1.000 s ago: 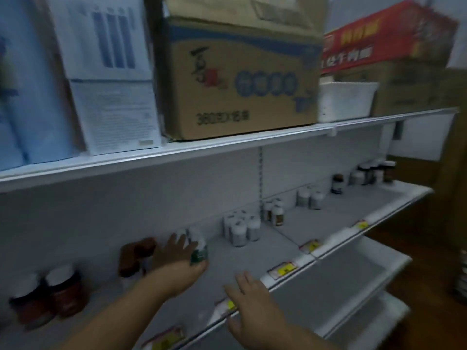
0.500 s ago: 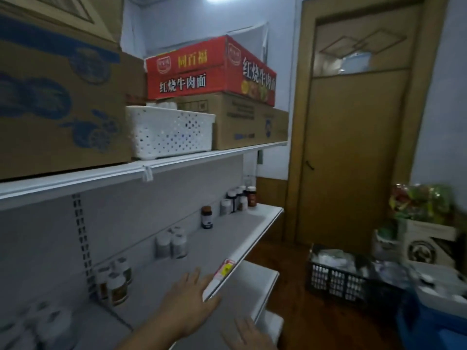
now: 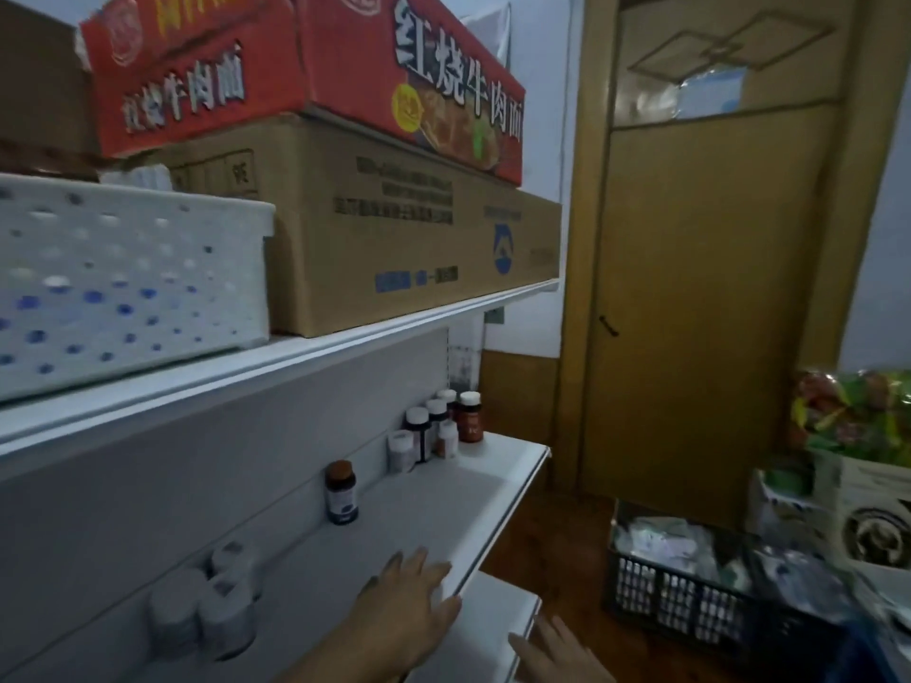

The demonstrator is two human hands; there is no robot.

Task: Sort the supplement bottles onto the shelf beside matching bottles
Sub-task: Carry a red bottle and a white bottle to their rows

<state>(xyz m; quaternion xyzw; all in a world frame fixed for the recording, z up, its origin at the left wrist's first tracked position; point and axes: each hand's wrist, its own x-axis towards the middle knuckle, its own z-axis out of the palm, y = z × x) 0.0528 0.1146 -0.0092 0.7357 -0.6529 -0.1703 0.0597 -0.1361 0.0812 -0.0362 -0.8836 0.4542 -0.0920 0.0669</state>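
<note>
My left hand (image 3: 409,608) hovers flat and empty over the front edge of the white middle shelf (image 3: 473,495). My right hand (image 3: 554,655) is low at the bottom edge, fingers straight, holding nothing. On the shelf stand a cluster of white bottles (image 3: 212,608) at the lower left, a single dark bottle with a brown cap (image 3: 341,492) further along, and a group of dark and white bottles (image 3: 438,428) at the far end. A black crate (image 3: 690,598) on the floor to the right holds blurred white items.
On the top shelf sit a white perforated basket (image 3: 123,283), a brown carton (image 3: 409,239) and a red carton (image 3: 305,71). A wooden door (image 3: 715,288) stands ahead. Boxes and colourful packs (image 3: 858,465) are piled at the right. A lower shelf (image 3: 493,613) juts out below.
The view has swung right along the shelf toward the door. My left hand has left the green-labelled bottle at the shelf's left part and now hovers empty; both hands moved right.
</note>
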